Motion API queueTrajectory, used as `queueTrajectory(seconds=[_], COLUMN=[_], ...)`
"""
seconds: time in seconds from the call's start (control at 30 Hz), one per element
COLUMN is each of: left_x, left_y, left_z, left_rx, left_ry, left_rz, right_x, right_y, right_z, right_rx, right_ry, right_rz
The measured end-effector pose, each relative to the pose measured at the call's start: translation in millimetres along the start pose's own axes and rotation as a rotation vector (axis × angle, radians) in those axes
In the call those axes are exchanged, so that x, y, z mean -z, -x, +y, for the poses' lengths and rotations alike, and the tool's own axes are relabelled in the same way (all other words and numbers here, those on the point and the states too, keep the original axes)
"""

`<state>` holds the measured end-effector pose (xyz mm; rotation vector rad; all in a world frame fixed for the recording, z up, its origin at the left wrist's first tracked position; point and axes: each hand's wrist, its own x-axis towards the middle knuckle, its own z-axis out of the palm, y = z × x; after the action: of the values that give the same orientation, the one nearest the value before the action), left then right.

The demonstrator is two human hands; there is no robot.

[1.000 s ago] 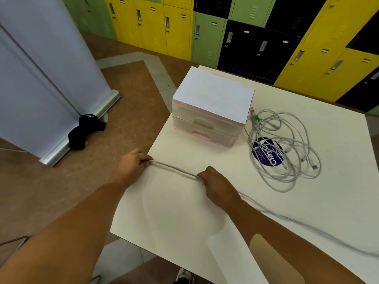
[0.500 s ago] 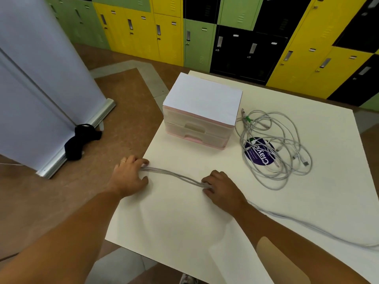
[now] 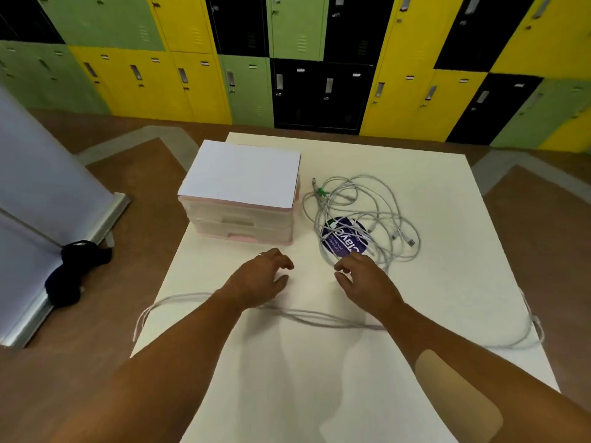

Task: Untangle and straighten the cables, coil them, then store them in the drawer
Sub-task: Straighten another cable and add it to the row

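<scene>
Hands two: left (image 3: 257,281), right (image 3: 364,284); one drawer unit (image 3: 243,183); one cable tangle (image 3: 388,199).

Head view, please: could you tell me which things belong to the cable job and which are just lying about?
Job: stretched-out cable, tangled cable pile, drawer unit, table, left hand and right hand, both empty.

Lying about: purple sticker, black bundle on the floor, banner stand, lockers.

a cream square table (image 3: 447,282) carries a small pink two-drawer unit (image 3: 243,227) at its far left, both drawers closed. just right of it lies a loose tangle of grey cables (image 3: 388,233), partly over a round purple sticker (image 3: 347,244) — and nearer, one long grey cable (image 3: 319,318) runs across the top, reaching past both side edges.
</scene>
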<state>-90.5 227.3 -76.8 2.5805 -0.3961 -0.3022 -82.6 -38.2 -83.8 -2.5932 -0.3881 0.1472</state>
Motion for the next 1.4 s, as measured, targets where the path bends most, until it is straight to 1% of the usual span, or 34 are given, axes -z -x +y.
queueTrajectory(seconds=[0.17,0.3,0.4,0.47,0.53,0.67,0.8,0.9,1.03,1.13,1.27,1.33,1.4], left_x=[-37.6,-60.3,-70.6,-73.6,-74.6,-73.3,-65.7,-52.8,-42.7,-36.0,-24.0,-18.2,-13.1], left_y=[-42.8,-61.0,-70.5,-75.8,-80.3,-91.9,-103.5,-111.3,-122.5,-128.8,-141.0,-148.5,-155.9], left_z=[45.4,62.0,71.9,77.3,80.5,84.3,98.0,112.9,113.1,109.8,127.2,138.8,145.7], left_rx=[-0.131,-0.178,-0.193,-0.196,-0.184,-0.19,-0.237,-0.176,-0.067,0.013,0.031,0.038,0.054], left_ry=[-0.003,-0.015,-0.044,-0.043,-0.038,-0.067,-0.068,0.016,0.045,0.131,0.182,0.21,0.213], left_rz=[-0.012,-0.023,-0.019,0.0,0.008,0.053,0.134,0.222,0.251,0.27,0.306,0.326,0.335], right_x=[11.3,11.3,10.5,13.0,19.7,45.7,76.8,100.3,141.1,172.9,206.5,220.1,234.1], right_y=[15.0,20.6,21.1,20.0,19.0,13.6,2.4,-5.2,-21.6,-35.8,-50.6,-57.6,-63.2], right_z=[36.9,54.7,59.0,59.5,58.4,51.9,37.3,25.2,19.3,15.1,-2.6,-13.1,-25.5], right_rx=[-0.085,-0.101,-0.077,-0.092,-0.126,-0.244,-0.272,-0.251,-0.237,-0.182,-0.1,-0.038,0.032], right_ry=[0.072,0.114,0.159,0.153,0.072,-0.172,-0.313,-0.389,-0.532,-0.594,-0.661,-0.773,-0.946], right_rz=[-0.048,-0.112,-0.092,-0.088,-0.091,-0.065,0.041,0.134,0.311,0.376,0.459,0.493,0.52])
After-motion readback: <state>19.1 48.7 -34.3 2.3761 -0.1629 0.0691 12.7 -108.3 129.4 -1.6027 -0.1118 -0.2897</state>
